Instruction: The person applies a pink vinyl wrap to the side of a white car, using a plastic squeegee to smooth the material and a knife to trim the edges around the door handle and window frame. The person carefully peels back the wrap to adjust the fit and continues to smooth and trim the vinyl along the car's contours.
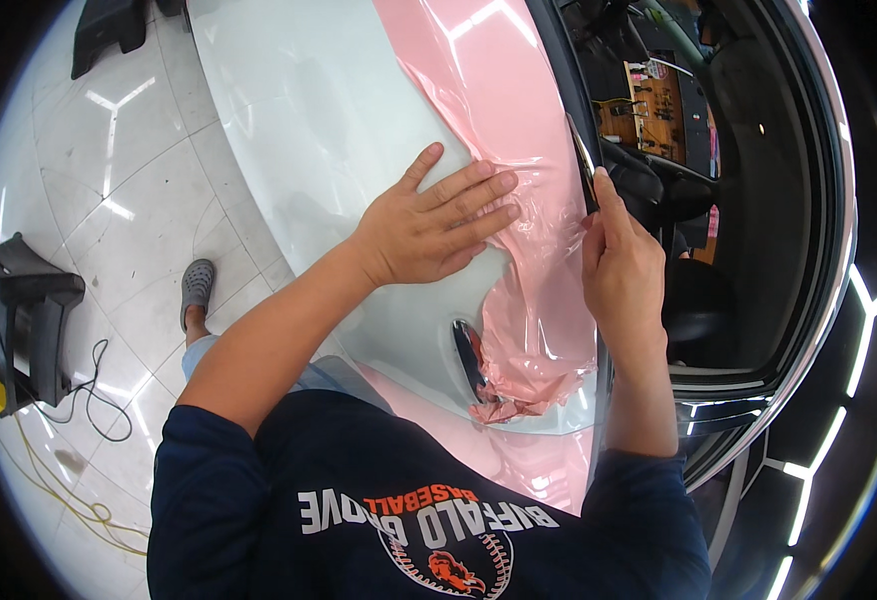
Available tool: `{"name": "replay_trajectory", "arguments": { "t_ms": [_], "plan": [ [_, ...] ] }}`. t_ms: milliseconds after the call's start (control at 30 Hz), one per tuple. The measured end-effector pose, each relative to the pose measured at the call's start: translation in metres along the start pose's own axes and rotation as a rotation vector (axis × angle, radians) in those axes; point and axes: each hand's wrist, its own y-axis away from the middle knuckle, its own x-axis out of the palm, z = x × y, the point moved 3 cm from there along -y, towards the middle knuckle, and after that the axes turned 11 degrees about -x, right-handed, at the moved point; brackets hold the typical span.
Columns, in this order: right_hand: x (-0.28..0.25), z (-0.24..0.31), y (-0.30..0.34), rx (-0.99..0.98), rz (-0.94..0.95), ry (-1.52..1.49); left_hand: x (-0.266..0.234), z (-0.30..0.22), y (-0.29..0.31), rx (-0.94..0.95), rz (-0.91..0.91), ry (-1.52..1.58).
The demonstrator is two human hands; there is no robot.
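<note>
A sheet of glossy pink film (499,90) lies along the upper part of a white car door (289,130), its lower end crumpled in folds near a door handle (469,357). My left hand (439,218) is spread flat, fingertips on the film's wrinkled edge and palm over the white panel. At the dark window trim (559,50), my right hand (624,265) is closed with the index finger stretched along the edge. A thin, shiny, dark-edged strip (583,150) shows just beyond that fingertip; whether I hold it or it belongs to the trim is unclear.
Past the trim lies the dark car interior (694,310). More pink film (549,465) covers the panel close to my body. On the tiled floor (149,220) at left are a black stand-like object (34,320) with a yellow part, cables (99,395), and a foot in a grey clog (197,288).
</note>
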Motion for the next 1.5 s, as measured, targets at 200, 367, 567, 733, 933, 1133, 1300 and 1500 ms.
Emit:
{"name": "replay_trajectory", "arguments": {
  "t_ms": [200,367,567,733,933,1133,1300,1500],
  "plan": [
    [0.000,0.000,0.002,0.013,0.013,0.010,0.001,0.001,0.000,0.005,-0.002,-0.007],
    [-0.001,-0.001,0.011,-0.005,-0.010,0.017,0.000,-0.001,0.000,0.006,0.003,0.000],
    [0.002,-0.002,0.021,0.002,0.001,-0.003,-0.003,0.000,0.000,0.013,0.003,-0.027],
    [0.000,-0.003,0.034,0.020,0.014,-0.014,-0.004,-0.002,-0.001,0.015,0.010,-0.030],
    [0.000,-0.005,0.047,0.030,0.021,-0.023,-0.005,-0.001,-0.002,0.021,0.007,-0.041],
    [0.000,-0.007,0.063,0.024,0.022,-0.029,-0.003,-0.002,-0.001,0.022,0.010,-0.050],
    [-0.001,-0.008,0.077,0.042,0.036,-0.039,-0.003,-0.003,-0.001,0.032,-0.017,-0.072],
    [0.000,-0.011,0.093,0.015,0.009,-0.035,-0.005,-0.004,-0.002,0.035,-0.033,-0.088]
  ]
}}
